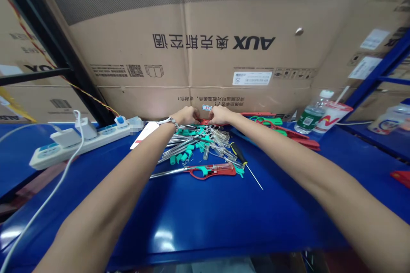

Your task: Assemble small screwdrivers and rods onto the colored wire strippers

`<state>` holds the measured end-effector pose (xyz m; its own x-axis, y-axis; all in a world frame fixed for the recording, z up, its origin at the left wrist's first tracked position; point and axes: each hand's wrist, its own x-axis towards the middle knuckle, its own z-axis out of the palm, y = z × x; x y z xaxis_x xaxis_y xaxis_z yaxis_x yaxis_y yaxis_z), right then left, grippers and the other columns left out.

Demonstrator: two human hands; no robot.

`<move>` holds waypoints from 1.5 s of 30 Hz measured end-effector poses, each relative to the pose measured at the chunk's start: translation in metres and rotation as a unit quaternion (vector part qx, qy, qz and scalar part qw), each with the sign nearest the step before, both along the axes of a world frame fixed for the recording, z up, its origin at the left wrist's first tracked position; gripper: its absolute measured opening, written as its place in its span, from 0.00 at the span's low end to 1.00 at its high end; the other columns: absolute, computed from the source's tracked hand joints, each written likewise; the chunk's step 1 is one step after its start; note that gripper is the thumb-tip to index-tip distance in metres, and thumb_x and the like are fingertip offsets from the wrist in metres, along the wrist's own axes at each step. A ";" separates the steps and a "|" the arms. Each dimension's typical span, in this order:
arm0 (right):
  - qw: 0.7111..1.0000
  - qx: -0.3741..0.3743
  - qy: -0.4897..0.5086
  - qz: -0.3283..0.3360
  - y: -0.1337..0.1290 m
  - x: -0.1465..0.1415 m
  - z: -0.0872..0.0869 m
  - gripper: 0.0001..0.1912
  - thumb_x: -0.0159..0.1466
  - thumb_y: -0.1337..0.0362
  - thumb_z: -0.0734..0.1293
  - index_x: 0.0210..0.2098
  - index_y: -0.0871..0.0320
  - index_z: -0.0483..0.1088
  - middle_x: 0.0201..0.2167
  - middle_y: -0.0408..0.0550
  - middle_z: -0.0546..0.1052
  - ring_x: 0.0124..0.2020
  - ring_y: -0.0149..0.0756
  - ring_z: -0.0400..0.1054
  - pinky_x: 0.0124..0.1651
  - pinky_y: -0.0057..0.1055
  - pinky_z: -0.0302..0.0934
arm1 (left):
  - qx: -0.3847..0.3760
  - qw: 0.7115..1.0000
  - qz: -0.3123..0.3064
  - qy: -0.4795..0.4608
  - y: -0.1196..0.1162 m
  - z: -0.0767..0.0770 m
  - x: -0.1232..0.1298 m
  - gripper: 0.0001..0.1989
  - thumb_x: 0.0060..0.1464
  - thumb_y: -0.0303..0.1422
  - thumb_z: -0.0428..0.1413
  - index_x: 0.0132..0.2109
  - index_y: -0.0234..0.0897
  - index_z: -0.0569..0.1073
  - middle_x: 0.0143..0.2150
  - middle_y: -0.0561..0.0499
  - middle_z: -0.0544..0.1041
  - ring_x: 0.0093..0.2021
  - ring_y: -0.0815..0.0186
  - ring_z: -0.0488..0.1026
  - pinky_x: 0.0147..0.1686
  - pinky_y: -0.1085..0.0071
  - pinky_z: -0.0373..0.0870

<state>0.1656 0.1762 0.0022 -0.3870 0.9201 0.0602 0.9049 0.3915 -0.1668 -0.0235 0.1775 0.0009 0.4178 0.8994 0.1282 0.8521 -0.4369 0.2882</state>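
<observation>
Both arms reach to the back of the blue table. My left hand (188, 115) is closed at the far edge of a parts pile, its fingertips beside a red piece; what it grips is too small to tell. Close to its right, my right hand (219, 115) is also closed at the red piece (204, 122), its hold unclear. Below them lie metal tubes (177, 146), green parts (189, 152) and clear plastic parts (221, 137). In front of the pile lies a red lighter (221, 169) with a green trigger and a long metal tube.
A screwdriver (238, 153) lies right of the pile. Red casings (299, 138), a bottle (309, 116) and a cup (333, 116) stand or lie farther right. A power strip (92, 140) with a white cable is at left. A large cardboard box (205, 64) rises behind.
</observation>
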 end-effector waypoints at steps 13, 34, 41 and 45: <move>0.966 0.168 0.182 0.074 -0.043 0.020 0.019 0.09 0.64 0.68 0.64 0.44 0.57 0.73 0.37 0.48 0.81 0.36 0.38 0.73 0.42 0.34 0.62 | 0.185 0.971 -0.098 -0.117 -0.029 0.023 -0.010 0.08 0.60 0.31 0.58 0.42 0.34 0.81 0.37 0.46 0.81 0.35 0.64 0.76 0.38 0.70 0.70; 0.955 0.041 0.236 0.173 -0.188 0.037 -0.042 0.14 0.62 0.62 0.75 0.49 0.52 0.78 0.44 0.49 0.82 0.48 0.43 0.71 0.54 0.44 0.61 | -0.067 0.968 -0.113 -0.215 -0.190 -0.029 -0.048 0.21 0.50 0.37 0.67 0.51 0.39 0.78 0.51 0.45 0.81 0.51 0.58 0.77 0.55 0.60 0.71; 0.958 0.029 0.228 0.170 -0.186 0.039 -0.047 0.12 0.63 0.62 0.74 0.46 0.55 0.77 0.46 0.49 0.81 0.50 0.44 0.72 0.55 0.46 0.59 | -0.105 0.979 -0.099 -0.147 -0.188 -0.027 -0.062 0.14 0.54 0.36 0.63 0.46 0.36 0.79 0.44 0.46 0.82 0.43 0.60 0.77 0.46 0.62 0.73; 0.958 0.015 0.220 0.181 -0.184 0.042 -0.048 0.14 0.63 0.60 0.74 0.48 0.54 0.76 0.48 0.50 0.81 0.51 0.45 0.72 0.57 0.47 0.59 | -0.105 0.978 -0.110 -0.143 -0.190 -0.028 -0.060 0.09 0.57 0.33 0.59 0.44 0.37 0.80 0.44 0.46 0.82 0.43 0.61 0.77 0.47 0.62 0.73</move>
